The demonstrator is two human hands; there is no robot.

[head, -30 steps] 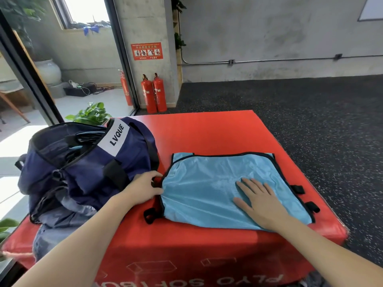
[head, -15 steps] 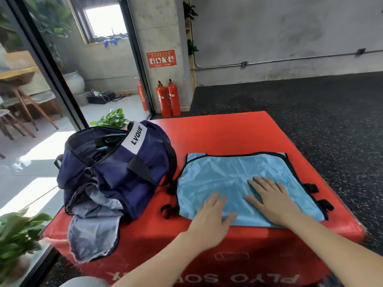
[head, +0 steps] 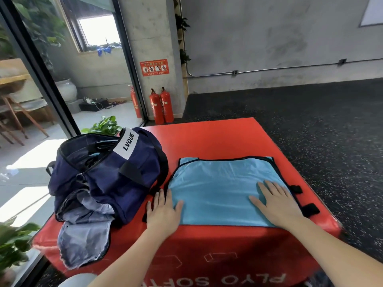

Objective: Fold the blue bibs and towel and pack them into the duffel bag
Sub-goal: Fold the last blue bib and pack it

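Both palms down on the blue bib (head: 217, 187), which lies spread on the right half of the red plyo box (head: 207, 137), its near edge running right along the box's near lip. The left hand (head: 163, 210) sits flat with fingers straight and slightly apart, half on the bib's left border and half on bare red, just beside the black strap loop at that corner. The right hand (head: 275, 201) is flat too, fingers fanned and gripping nothing, pressing the fabric near its right edge, close to the two black tabs (head: 304, 200) poking out on that side. The navy duffel bag (head: 107, 170) slumps on the left of the box, mouth open toward the far left, touching or almost touching the bib's left edge, with a grey-blue cloth (head: 83, 239) spilling from under it over the near-left corner; whether that is the towel, hard to say. This looks like the smoothing beat ahead of a fold. To do it well, I'd say sweep outward from the middle so the slippery fabric lies without ripples, tuck the tabs and loops inside the outline, then pin one side flat while the other brings its edge across, matching the black trim. The thin fabric will likely slide, so pressure should stay even
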